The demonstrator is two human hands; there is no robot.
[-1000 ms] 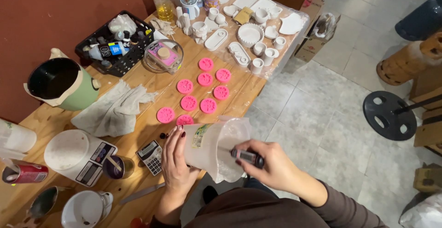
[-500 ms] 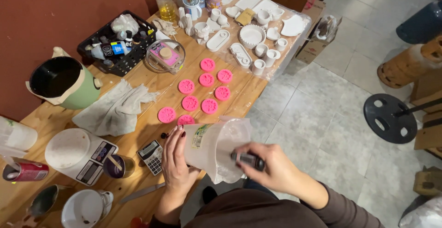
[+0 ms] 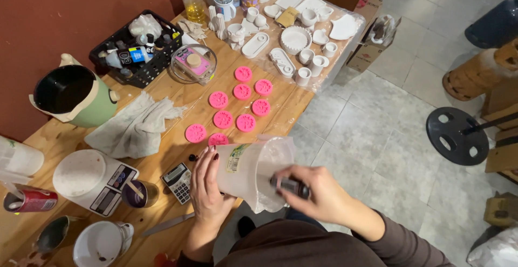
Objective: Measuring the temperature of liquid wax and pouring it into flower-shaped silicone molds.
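Note:
My left hand (image 3: 208,191) grips the side of a translucent white plastic jug (image 3: 252,171), held tilted over the near edge of the wooden table (image 3: 162,153). My right hand (image 3: 318,191) is closed on a small dark bottle-like tool (image 3: 291,185) whose end points into the jug's mouth. Several round pink moulds (image 3: 241,107) lie on the table just beyond the jug.
A digital scale (image 3: 91,180), a calculator (image 3: 176,182), a purple cup with a stick (image 3: 135,194), a white cloth (image 3: 132,129), a green pot (image 3: 73,97), a black basket of bottles (image 3: 135,51) and several white cast pieces (image 3: 294,40) crowd the table. Tiled floor and a black stool base (image 3: 456,136) lie right.
The view shifts slightly; both hands stay on the jug and the dark tool, with only small movement at the jug's mouth.

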